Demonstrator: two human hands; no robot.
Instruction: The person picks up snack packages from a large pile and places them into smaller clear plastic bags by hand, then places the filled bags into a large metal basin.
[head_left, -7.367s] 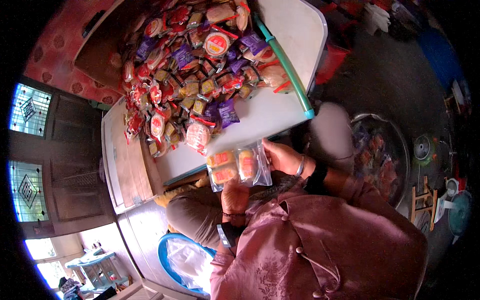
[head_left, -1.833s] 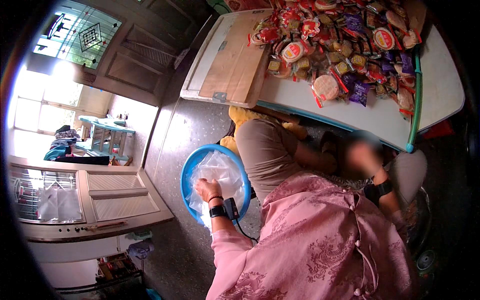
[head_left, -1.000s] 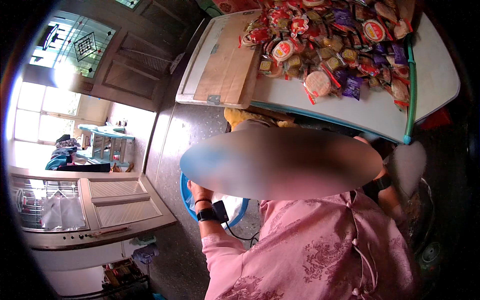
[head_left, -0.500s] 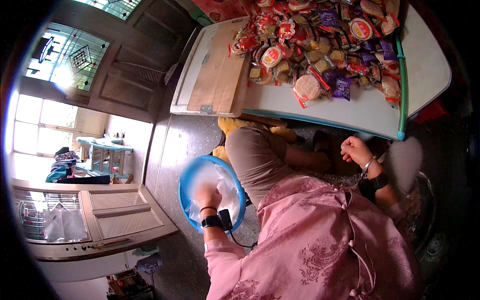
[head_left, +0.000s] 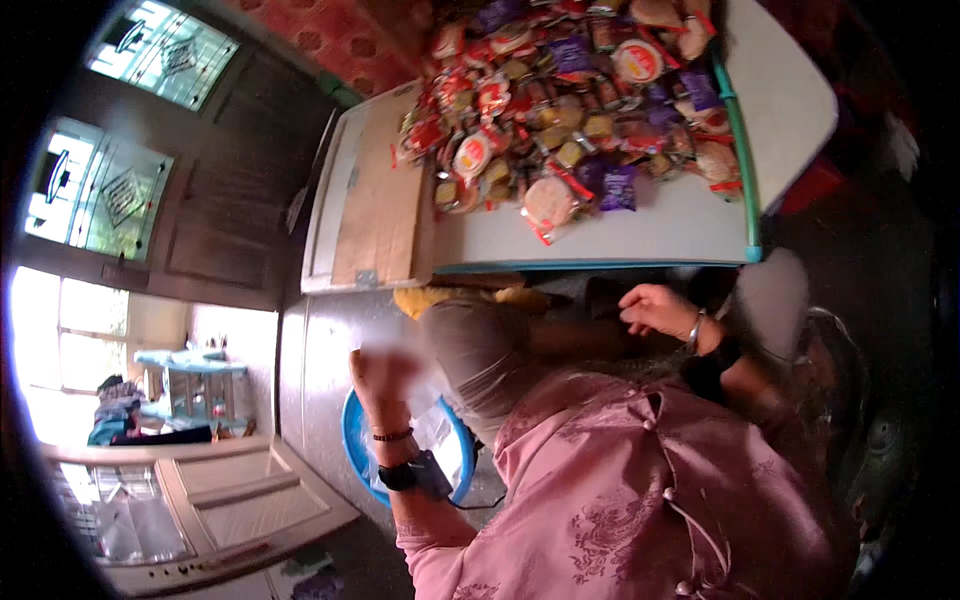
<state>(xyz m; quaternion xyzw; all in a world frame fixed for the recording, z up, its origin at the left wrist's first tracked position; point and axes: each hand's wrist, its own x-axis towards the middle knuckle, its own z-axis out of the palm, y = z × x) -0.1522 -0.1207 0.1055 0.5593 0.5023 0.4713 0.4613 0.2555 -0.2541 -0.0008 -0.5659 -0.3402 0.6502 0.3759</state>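
My left hand (head_left: pixel 385 378) is raised over the near rim of a round blue bin (head_left: pixel 352 440). Its fingers are smeared by motion and a pale blur covers them, so what they hold, if anything, does not show. A clear plastic liner (head_left: pixel 453 440) lies inside the bin. My right hand (head_left: pixel 655 309) hovers over my lap, short of the table edge, its fingers loosely bent and apart with nothing visible in them. Ahead, a heap of wrapped snacks spreads over the white table (head_left: pixel 480 240); a round pale biscuit pack (head_left: pixel 549 203) and a purple packet (head_left: pixel 618 188) lie nearest me.
A flat cardboard piece (head_left: pixel 375 230) covers the table's left end. A green tube (head_left: pixel 740 160) runs along the right side of the heap. My knees stand between me and the table. To the left are wooden doors (head_left: pixel 215 200) and a light-coloured cabinet (head_left: pixel 240 485).
My left hand has risen out of the blue bin. My right hand has loosened its fingers. The whole view has shifted, so the table appears further left and lower.
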